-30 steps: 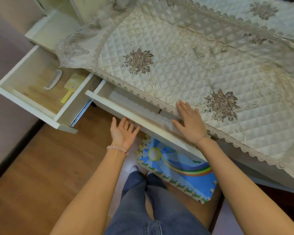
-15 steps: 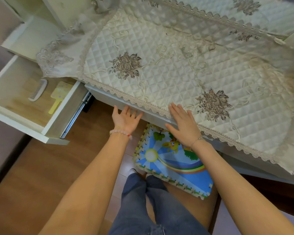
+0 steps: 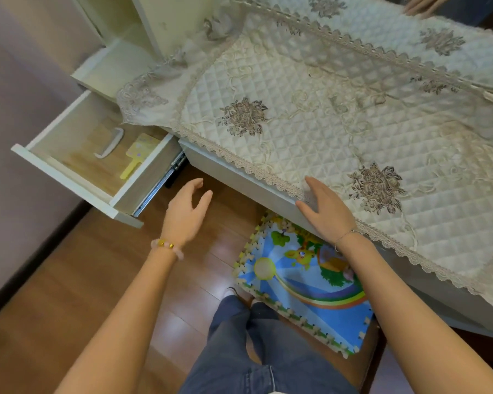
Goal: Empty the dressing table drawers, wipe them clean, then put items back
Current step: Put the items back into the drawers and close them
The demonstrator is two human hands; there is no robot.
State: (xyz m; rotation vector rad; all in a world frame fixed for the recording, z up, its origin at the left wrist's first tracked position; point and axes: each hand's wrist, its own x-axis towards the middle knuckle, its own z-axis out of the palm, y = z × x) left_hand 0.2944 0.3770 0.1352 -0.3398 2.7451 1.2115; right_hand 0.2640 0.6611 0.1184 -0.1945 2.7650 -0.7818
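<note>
The cream dressing table carries a quilted, lace-edged cover (image 3: 310, 115). Its middle drawer (image 3: 239, 180) sits pushed in flush under the lace hem. My right hand (image 3: 325, 211) lies flat against that drawer's front edge, fingers apart, holding nothing. My left hand (image 3: 187, 211) hovers open in the air just left of the drawer, touching nothing. The left drawer (image 3: 66, 177) stands pulled out; a white comb (image 3: 108, 143) and a yellow hand mirror (image 3: 138, 155) lie on its wooden bottom.
A colourful foam puzzle mat (image 3: 302, 282) lies on the wooden floor under the table, beside my jeans-clad legs (image 3: 256, 351). A purple wall (image 3: 17, 109) runs along the left. The open drawer's metal rail (image 3: 160, 186) juts toward the floor space.
The middle drawer went from pulled out to pushed in. My left hand has come off its front and now hangs free; my right hand stays on the edge.
</note>
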